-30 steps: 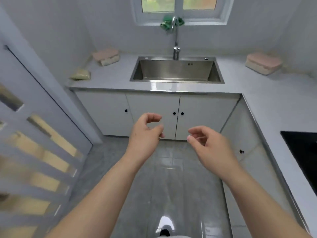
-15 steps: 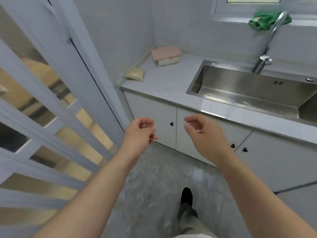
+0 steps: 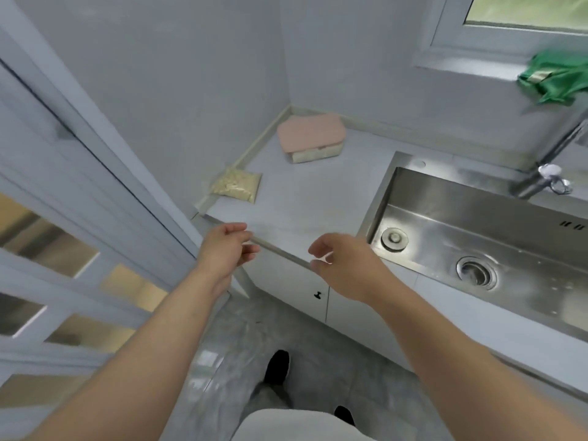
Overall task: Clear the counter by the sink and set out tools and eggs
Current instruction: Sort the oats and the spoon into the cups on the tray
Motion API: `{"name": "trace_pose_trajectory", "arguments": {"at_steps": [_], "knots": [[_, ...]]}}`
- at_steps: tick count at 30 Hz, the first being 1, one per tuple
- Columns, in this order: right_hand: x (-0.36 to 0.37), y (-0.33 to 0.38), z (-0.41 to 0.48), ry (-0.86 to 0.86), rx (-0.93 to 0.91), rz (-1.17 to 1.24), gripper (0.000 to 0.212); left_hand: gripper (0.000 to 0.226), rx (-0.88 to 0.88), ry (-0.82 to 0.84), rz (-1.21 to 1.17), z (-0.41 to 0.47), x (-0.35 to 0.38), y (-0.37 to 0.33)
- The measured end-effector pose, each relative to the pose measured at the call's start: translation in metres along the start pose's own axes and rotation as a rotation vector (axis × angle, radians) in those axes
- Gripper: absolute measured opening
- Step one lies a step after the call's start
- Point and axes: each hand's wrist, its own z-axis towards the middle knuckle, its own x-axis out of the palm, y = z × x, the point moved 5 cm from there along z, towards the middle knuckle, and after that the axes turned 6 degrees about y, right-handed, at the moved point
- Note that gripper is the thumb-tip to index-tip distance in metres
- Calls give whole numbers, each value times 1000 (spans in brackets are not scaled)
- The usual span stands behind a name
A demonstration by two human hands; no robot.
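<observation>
On the pale counter (image 3: 305, 198) left of the steel sink (image 3: 477, 237) lie a pink-lidded box (image 3: 311, 136) in the back corner and a clear bag of yellowish grains (image 3: 235, 185) by the left wall. My left hand (image 3: 227, 251) hovers at the counter's front edge below the bag, fingers loosely curled, holding nothing. My right hand (image 3: 343, 265) floats beside it, near the sink's front left corner, fingers apart and empty. Both hands are short of the box and bag.
A glazed sliding door (image 3: 73, 249) stands close on the left. A tap (image 3: 547, 176) rises behind the sink and a green cloth (image 3: 556, 76) lies on the window sill. White cupboard doors (image 3: 318, 300) sit under the counter; my feet are on grey floor tiles.
I have stepped closer and turned left, so the counter's left end now fills the view. Both hands have risen toward the counter edge, still empty.
</observation>
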Motion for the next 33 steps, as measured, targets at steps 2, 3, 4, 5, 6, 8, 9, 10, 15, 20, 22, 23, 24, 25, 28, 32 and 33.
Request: {"name": "trace_pose_trajectory", "arguments": {"at_steps": [2, 3, 4, 5, 6, 8, 9, 10, 15, 20, 22, 23, 24, 25, 28, 32, 33], "knots": [[0, -5, 27, 59, 56, -52, 28, 21, -40, -5, -7, 41, -3, -3], [-2, -7, 43, 72, 81, -65, 30, 20, -65, -5, -8, 66, -4, -4], [-4, -8, 60, 78, 104, -80, 31, 18, -85, -6, -10, 90, -3, -6], [-6, -8, 74, 84, 122, -98, 31, 16, -107, -11, -22, 112, -3, -6], [-8, -9, 94, 78, 147, -111, 32, 13, -131, -11, -36, 139, -1, -8], [-10, -8, 126, 64, 195, -134, 34, 14, -190, -11, -63, 185, 0, -11], [-11, -7, 138, 64, 217, -143, 35, 18, -230, -6, -76, 203, 1, -11], [-9, -5, 149, 73, 242, -147, 35, 21, -276, -10, -91, 218, -1, -11], [1, -9, 196, 83, 365, -97, 35, 48, -423, -44, -267, 280, -10, -16], [-9, -28, 232, -115, 498, -6, 33, 56, -498, -88, -364, 312, -10, -3], [-15, -39, 243, -186, 555, 19, 32, 43, -493, -71, -369, 316, -8, -2], [-20, -45, 248, -219, 581, 20, 33, 32, -496, -52, -377, 318, -5, -2], [-23, -53, 254, -250, 613, 19, 33, 22, -508, -30, -363, 321, -3, 0], [-29, -60, 257, -285, 642, 20, 34, 19, -505, -9, -353, 323, -1, 1], [-43, -80, 273, -393, 728, 37, 35, 39, -405, 39, -279, 334, 3, -1], [-60, -103, 299, -490, 805, 6, 37, 58, -232, 106, 49, 339, 7, -7], [-64, -108, 305, -497, 825, -29, 39, 51, -174, 115, 184, 337, 8, -11]]}}
